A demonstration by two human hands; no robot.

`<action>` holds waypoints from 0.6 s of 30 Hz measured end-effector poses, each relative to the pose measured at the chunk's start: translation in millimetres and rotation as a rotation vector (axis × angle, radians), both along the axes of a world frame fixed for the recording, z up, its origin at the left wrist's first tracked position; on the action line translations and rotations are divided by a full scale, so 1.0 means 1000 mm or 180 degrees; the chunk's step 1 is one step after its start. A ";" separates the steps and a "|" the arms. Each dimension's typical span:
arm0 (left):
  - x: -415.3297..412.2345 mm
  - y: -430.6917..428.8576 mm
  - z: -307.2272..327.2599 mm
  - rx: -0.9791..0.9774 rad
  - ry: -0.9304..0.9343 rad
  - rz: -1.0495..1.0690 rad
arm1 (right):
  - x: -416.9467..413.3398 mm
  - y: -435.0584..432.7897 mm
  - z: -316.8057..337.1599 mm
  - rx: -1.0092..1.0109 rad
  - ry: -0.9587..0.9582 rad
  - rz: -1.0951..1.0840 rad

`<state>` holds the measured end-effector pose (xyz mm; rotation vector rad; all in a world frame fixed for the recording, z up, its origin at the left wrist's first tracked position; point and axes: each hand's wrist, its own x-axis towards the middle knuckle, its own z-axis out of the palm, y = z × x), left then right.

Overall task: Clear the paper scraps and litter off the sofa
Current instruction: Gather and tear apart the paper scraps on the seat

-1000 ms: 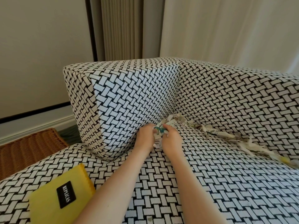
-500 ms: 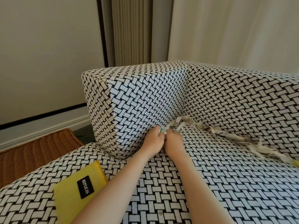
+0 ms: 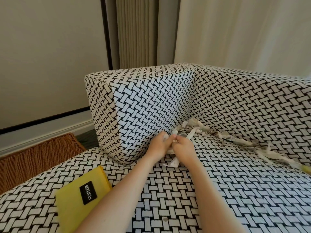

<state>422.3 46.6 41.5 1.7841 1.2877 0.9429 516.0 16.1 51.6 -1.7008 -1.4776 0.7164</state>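
Head view, entry one: where do we log the hands?

— Together, at the inner corner of the seat. Our left hand (image 3: 159, 145) and right hand (image 3: 183, 147) touch knuckle to knuckle, the fingers of both curled round a wad of torn pale paper scraps (image 3: 174, 162); one strip hangs out beneath them.

— Entry two, the rest of the litter?

— One ragged line of paper strips (image 3: 235, 140), lying in the crease between seat and backrest. Its long axis runs from the hands away to our right, so the right hand is nearer. At the far end is a small yellow piece (image 3: 305, 169), cut off by the frame edge; we cannot say what it is.

— Entry three, the surface?

— One black-and-white basket-weave fabric sofa (image 3: 218, 190), soft, so we judge that strips may be tucked into the fold. One flat yellow cloth with a black label (image 3: 75, 204) lies on the near-left seat, well apart from the wad.

— The room?

— One brown wicker basket (image 3: 33, 157) on the floor beyond the blocky armrest (image 3: 151, 101), and a pale curtain (image 3: 244, 31) behind the backrest.
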 end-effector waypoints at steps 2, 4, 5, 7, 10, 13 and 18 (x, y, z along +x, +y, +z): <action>0.001 0.000 0.002 0.0038 0.0057 0.0040 | -0.005 -0.001 -0.002 0.0253 -0.0156 -0.0169; 0.002 -0.002 0.003 0.0107 0.0094 0.0133 | -0.006 0.001 -0.006 0.0476 -0.0933 -0.0461; 0.003 -0.003 0.003 0.0169 0.0155 0.0150 | -0.005 0.003 -0.008 0.0449 -0.1342 -0.0594; 0.004 -0.003 -0.002 0.0511 0.0481 0.0133 | -0.002 0.004 -0.009 -0.0015 -0.1597 -0.0590; 0.007 0.002 -0.008 0.0803 0.0828 0.0065 | 0.002 0.007 -0.012 -0.0523 -0.1629 -0.0498; 0.011 0.010 -0.006 0.0444 0.1015 -0.0165 | 0.002 0.011 -0.010 -0.0297 -0.1695 -0.0379; 0.015 0.021 -0.004 0.0078 0.0733 -0.0101 | -0.003 0.013 -0.009 0.0521 -0.1111 -0.0325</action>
